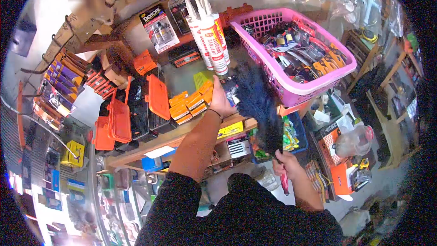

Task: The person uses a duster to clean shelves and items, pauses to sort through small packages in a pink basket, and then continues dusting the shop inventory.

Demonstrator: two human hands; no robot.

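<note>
My right hand is wrapped round the handle of a feather duster, whose dark bushy head points up and away over the shelf edge. The feathers are beside the pink basket. My left hand is open at the right end of a group of small orange boxes, seemingly touching them; some of its fingers are hard to make out. Just behind that hand stand several silicone sealant tubes, upright with their white nozzles on top.
A pink basket full of packaged goods sits on the right of the wooden shelf. Black cases with orange lids stand to the left. Plastic bags hang at upper right. Below is a blue crate of green packets.
</note>
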